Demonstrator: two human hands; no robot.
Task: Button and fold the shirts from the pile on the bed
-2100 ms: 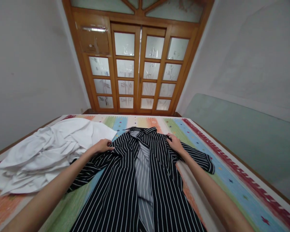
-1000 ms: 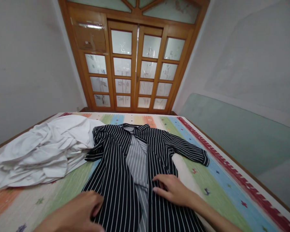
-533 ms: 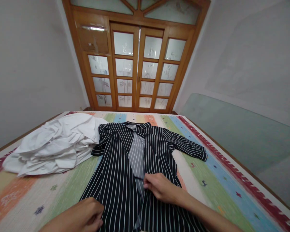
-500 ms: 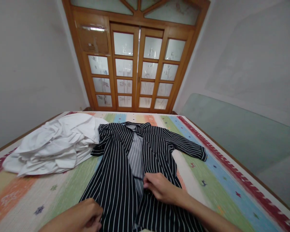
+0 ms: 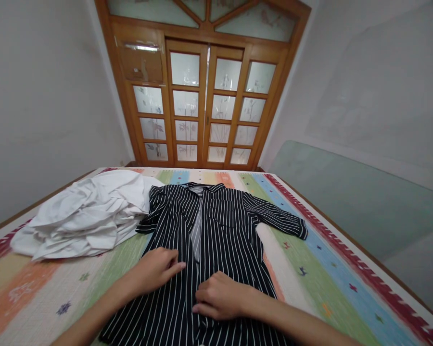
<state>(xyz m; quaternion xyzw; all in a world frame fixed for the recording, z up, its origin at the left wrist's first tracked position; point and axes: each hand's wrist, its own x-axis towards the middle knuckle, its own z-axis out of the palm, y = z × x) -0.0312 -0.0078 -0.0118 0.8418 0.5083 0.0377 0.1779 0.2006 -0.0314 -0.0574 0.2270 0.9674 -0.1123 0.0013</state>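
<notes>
A black, white-striped shirt [image 5: 225, 240] lies front up on the bed [image 5: 296, 288], its collar at the far end and its front slightly parted. The right hand [image 5: 222, 295] grips the edge of the front with curled fingers. The left hand [image 5: 159, 269] is over the other front, thumb apart from bent fingers; whether it holds fabric cannot be told. Crumpled white cloth [image 5: 94, 211] touches the left sleeve.
</notes>
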